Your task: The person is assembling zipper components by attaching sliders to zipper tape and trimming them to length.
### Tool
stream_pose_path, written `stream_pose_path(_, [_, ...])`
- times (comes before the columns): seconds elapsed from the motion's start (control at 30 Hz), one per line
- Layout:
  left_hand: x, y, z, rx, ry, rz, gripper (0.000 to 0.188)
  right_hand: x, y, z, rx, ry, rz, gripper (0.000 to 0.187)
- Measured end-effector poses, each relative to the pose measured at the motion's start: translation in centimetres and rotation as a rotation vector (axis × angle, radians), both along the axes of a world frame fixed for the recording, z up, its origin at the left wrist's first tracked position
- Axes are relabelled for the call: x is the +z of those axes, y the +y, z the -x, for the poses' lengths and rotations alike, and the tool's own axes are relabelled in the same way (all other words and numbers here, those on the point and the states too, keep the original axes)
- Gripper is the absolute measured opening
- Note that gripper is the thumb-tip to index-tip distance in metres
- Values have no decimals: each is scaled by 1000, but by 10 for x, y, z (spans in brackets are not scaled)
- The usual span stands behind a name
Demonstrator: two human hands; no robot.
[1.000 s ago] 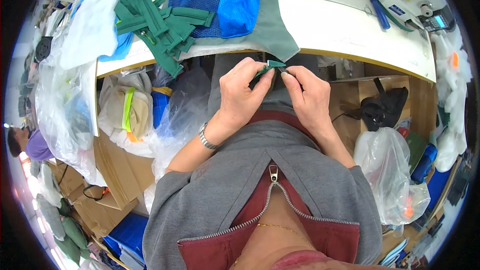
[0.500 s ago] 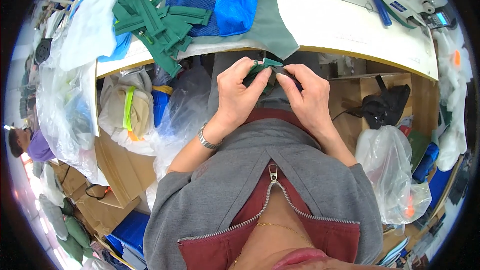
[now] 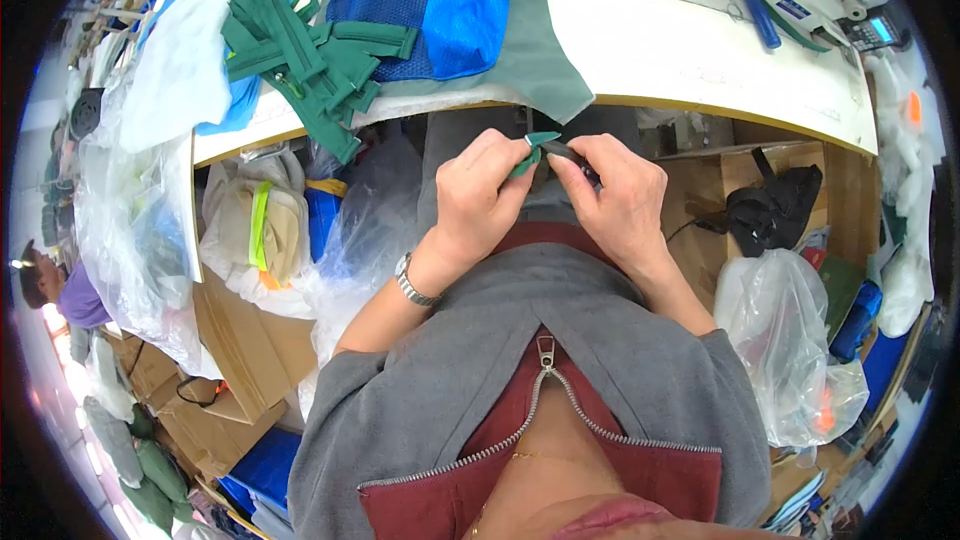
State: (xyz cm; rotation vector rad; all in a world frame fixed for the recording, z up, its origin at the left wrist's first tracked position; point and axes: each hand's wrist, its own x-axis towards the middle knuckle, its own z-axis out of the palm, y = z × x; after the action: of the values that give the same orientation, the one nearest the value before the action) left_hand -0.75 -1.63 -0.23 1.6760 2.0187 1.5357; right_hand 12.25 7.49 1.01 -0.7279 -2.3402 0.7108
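Above my lap, just off the table's near edge, both hands are close together. A short green zipper strip (image 3: 541,139) is pinched in my left hand (image 3: 477,192), its folded end sticking out toward the right. My right hand (image 3: 622,190) is closed, thumb against fingers, beside that end. A narrow dark thing (image 3: 572,156) shows between its fingers, too covered to name. Several more green zipper strips (image 3: 300,55) lie in a loose heap at the table's left, some hanging over the edge. Beside them is a blue mesh and fabric piece (image 3: 466,10) on grey-green cloth (image 3: 555,75).
The white table (image 3: 690,60) curves across the front. A blue-handled tool (image 3: 760,18) lies at its far right. Plastic bags (image 3: 770,340) and a black bag (image 3: 775,205) sit right of me. Cardboard boxes (image 3: 240,340) stand at left, and another person (image 3: 75,295) is beyond.
The green strip's end now tilts upward and more of it shows below my left fingers. My left hand has turned slightly; the right hand's fingers have closed in, with the dark thing more visible.
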Motion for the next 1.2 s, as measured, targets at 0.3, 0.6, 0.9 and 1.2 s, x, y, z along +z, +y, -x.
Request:
stream_pose_path(0.3, [1,-7,-3,-62,-886,182,9,-18,12,-3,219,130,1149,21])
stream_pose_path(0.6, [-4,-4,3,-17,-348,121,8,-2,4,2,48,-26,444,23])
stream_pose_path(0.9, [0,-7,8,-75,-229,142,8,-9,7,2,88,4,34,18])
stream_pose_path(1.2, [-8,-10,3,-126,-501,308,12,-38,9,-12,238,95,1165,24])
